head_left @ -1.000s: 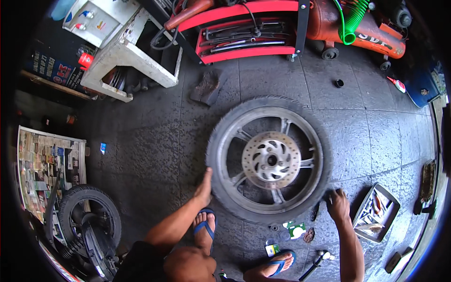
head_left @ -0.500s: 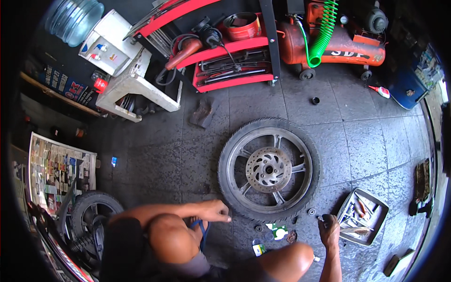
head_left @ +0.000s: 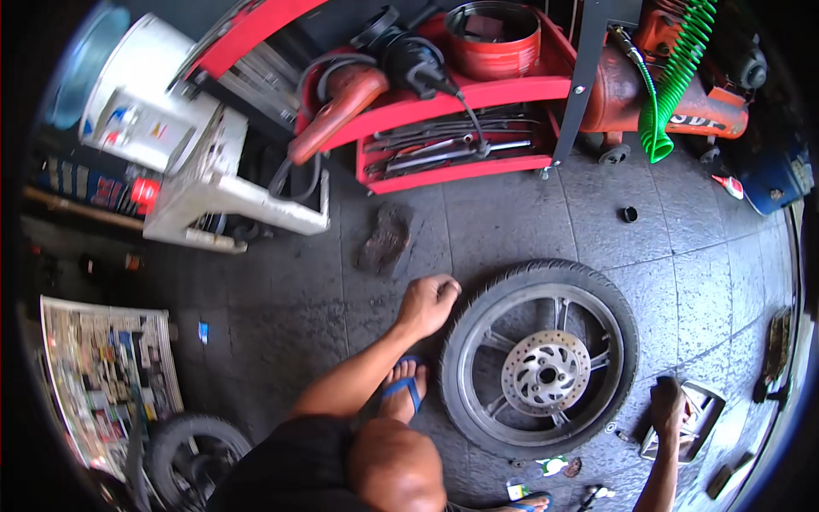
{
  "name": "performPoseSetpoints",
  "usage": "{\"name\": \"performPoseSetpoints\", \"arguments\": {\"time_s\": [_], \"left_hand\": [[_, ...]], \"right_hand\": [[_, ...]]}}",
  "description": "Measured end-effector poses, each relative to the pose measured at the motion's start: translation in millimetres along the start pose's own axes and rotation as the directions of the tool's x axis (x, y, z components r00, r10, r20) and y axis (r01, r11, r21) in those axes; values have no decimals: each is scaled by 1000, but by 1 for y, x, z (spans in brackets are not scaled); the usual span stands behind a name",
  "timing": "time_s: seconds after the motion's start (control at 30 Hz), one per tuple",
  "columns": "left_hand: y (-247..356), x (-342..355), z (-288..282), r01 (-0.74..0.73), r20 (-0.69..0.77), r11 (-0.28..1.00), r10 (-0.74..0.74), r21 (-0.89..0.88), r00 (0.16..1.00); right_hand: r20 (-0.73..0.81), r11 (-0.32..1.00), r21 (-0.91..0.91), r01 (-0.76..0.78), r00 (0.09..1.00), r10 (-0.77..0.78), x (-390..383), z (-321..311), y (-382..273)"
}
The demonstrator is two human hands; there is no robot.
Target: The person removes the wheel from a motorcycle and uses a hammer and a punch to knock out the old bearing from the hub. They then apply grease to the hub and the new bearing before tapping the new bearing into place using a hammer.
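A motorcycle wheel with a black rubber tyre and grey metal spokes [head_left: 482, 357] is seen on the dark grey tiled floor [head_left: 281, 282], right of the middle of the view. It seems to be laid flat, and a round silver brake disc with many small holes [head_left: 546, 373] is turned upward at its centre.

The left hand [head_left: 429, 305] is held just beside the upper left edge of the tyre. Its fingers are curled inward, almost like a loose fist. No object is seen in it, but its inner side is hidden; whether the tyre is touched cannot be told.

The right hand [head_left: 668, 404] is held to the right of the wheel, over a grey rectangular tray with tools [head_left: 713, 428], which is partly covered by it. This hand is shown dark and bent, so it cannot be told how far it is opened or whether something is gripped.

Near the lower right edge of the tyre, a small round metal ring [head_left: 610, 427] is placed on the floor. A blue strap sandal [head_left: 416, 392] is worn on the left foot, close to the tyre. Farther away, a red metal tool cart [head_left: 469, 175] is seen.
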State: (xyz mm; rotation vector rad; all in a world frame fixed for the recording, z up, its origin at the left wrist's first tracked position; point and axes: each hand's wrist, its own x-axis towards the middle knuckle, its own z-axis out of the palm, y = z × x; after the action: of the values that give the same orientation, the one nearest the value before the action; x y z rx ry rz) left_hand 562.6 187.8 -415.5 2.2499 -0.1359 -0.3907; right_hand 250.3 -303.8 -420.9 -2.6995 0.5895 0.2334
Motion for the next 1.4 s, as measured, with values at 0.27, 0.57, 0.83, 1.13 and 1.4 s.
{"name": "performPoseSetpoints", "arguments": {"time_s": [0.27, 0.57, 0.83, 1.13, 1.4], "left_hand": [[6, 189, -9, -403, -31, 909, 408, 110, 912], [-22, 174, 15, -600, 217, 800, 581, 26, 784], [-76, 173, -59, -559, 86, 821, 553, 112, 829], [-66, 297, -79, -438, -246, 802, 558, 407, 793], [-108, 376, -102, -338, 15, 623, 463, 705, 886]], "right_hand": [[32, 582, 527, -619, 699, 715, -210, -46, -90], [298, 255, 390, -885, 383, 874, -336, 156, -111], [59, 238, 657, -715, 364, 929, -234, 189, -107], [-114, 554, 641, -531, 647, 754, -133, 87, -132], [-49, 519, 616, -593, 629, 776, -159, 103, -163]]}}
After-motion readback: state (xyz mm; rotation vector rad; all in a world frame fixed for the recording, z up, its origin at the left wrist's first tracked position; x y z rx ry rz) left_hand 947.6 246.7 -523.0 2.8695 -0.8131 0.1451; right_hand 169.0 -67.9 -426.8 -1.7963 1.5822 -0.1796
